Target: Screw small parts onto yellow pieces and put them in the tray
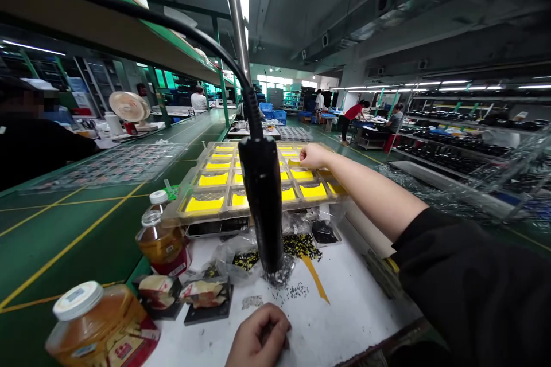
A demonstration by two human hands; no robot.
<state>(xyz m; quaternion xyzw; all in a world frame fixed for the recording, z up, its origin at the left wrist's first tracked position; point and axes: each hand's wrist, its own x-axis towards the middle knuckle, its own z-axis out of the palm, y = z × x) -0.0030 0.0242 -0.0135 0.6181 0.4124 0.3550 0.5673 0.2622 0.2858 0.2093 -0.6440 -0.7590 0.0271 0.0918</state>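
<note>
My right hand reaches over the clear plastic tray, its fingers pinched at the edge of a yellow piece in one compartment. The fingertips are partly hidden by the hand itself. Yellow pieces lie in the tray's other visible compartments. My left hand rests on the white tabletop, curled into a loose fist with nothing showing in it. In front of it stands a black electric screwdriver on a cable, hiding part of the tray. Small black and yellow parts are heaped behind its tip.
Capped jars line the left side, beside two black holders with wrapped bundles. An orange strip and scattered dark bits lie on the tabletop. More trays sit on the green bench, where another person is at the left.
</note>
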